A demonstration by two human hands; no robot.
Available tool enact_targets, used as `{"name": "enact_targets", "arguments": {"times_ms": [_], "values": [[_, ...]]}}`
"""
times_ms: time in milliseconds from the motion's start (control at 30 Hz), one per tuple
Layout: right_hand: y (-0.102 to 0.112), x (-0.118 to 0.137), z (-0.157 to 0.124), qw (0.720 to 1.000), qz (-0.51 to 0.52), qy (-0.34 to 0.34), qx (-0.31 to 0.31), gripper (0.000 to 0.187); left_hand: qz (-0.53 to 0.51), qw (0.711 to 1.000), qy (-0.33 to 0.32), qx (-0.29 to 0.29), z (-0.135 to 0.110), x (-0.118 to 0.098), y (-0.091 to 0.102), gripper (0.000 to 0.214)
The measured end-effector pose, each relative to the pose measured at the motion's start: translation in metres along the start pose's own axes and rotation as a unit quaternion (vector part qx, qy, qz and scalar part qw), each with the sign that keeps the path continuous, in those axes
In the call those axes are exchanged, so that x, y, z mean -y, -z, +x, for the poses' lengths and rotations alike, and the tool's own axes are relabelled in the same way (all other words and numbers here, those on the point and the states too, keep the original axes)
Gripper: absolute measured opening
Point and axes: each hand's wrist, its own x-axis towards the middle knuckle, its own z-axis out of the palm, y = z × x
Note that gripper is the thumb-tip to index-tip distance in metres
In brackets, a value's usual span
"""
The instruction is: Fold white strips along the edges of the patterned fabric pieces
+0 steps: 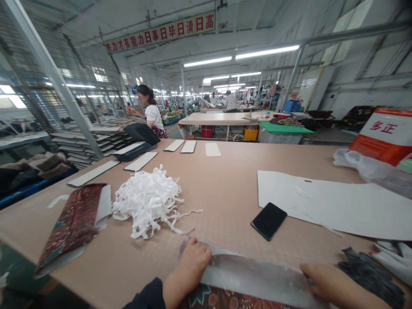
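Note:
At the near edge of the table lies a brown-red patterned fabric piece (238, 298), a pale grey strip (251, 274) running along its far side. Curled fingers of my left hand (195, 262) grip the strip's left end. My right hand (325, 281) is closed on the right end, its fingertips partly hidden. Beyond my left hand sits a loose heap of narrow white tape (146, 201), with one tail trailing right. Further left, a folded piece of similar patterned fabric (72, 223) shows its white backing. A black phone (269, 221) rests face up beyond the strip.
A large white board (334, 206) covers the table's right side, near a plastic bag (370, 167) and an orange-white package (383, 135). Dark crumpled cloth (370, 274) is right of my right hand. White panels (141, 161) lie along the far left. A co-worker (152, 113) stands beyond.

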Motion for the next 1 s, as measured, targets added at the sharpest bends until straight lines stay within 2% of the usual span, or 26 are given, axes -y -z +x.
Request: {"name": "enact_targets", "arguments": {"times_ms": [33,100,200,267,333,433,500,600,733,800,833,867,900,933,967,1000], "values": [[0.007,0.006,0.005,1.0,-0.021,0.011,0.003,0.023,0.004,1.0,0.007,0.004,-0.003,0.006,-0.002,0.009],[0.022,0.038,0.021,0.996,-0.062,0.06,0.003,0.02,0.016,1.0,0.011,0.006,-0.007,0.015,-0.005,0.015],[0.037,0.118,0.061,0.989,-0.028,0.147,-0.013,0.02,0.032,0.999,0.019,-0.006,-0.012,0.021,-0.01,0.014],[0.037,0.177,0.092,0.979,0.01,0.203,-0.019,0.02,0.041,0.998,0.041,-0.01,-0.014,0.024,-0.012,0.012],[0.029,0.228,0.12,0.973,0.032,0.226,-0.034,0.025,0.047,0.996,0.071,-0.006,-0.017,0.027,-0.012,0.013],[0.011,0.276,0.147,0.969,0.061,0.226,-0.072,0.032,0.039,0.993,0.108,0.023,-0.022,0.031,-0.004,0.014],[0.0,0.288,0.156,0.97,0.078,0.213,-0.084,0.032,0.014,0.991,0.127,0.041,-0.025,0.034,0.006,0.015],[-0.012,0.284,0.155,0.973,0.108,0.191,-0.073,0.026,-0.04,0.985,0.166,0.037,-0.026,0.038,0.019,0.019],[-0.012,0.249,0.13,0.974,0.17,0.153,-0.006,0.015,-0.082,0.975,0.205,-0.019,-0.021,0.056,0.024,0.04],[-0.004,0.223,0.111,0.956,0.253,0.138,0.046,0.015,-0.1,0.975,0.195,-0.027,-0.016,0.07,0.023,0.042],[0.001,0.209,0.101,0.928,0.342,0.129,0.071,0.016,-0.109,0.975,0.194,-0.025,-0.014,0.076,0.022,0.037],[0.006,0.194,0.092,0.877,0.458,0.114,0.089,0.017,-0.118,0.973,0.198,-0.023,-0.011,0.083,0.022,0.029],[0.01,0.179,0.082,0.799,0.586,0.094,0.095,0.017,-0.126,0.97,0.208,-0.022,-0.009,0.088,0.021,0.023],[0.014,0.166,0.074,0.709,0.697,0.069,0.084,0.016,-0.133,0.967,0.218,-0.024,-0.006,0.093,0.02,0.021],[0.016,0.155,0.067,0.619,0.781,0.043,0.064,0.017,-0.14,0.964,0.226,-0.026,-0.004,0.097,0.019,0.023],[0.017,0.147,0.06,0.551,0.833,0.02,0.037,0.019,-0.149,0.961,0.231,-0.028,0.0,0.1,0.017,0.025]]}}
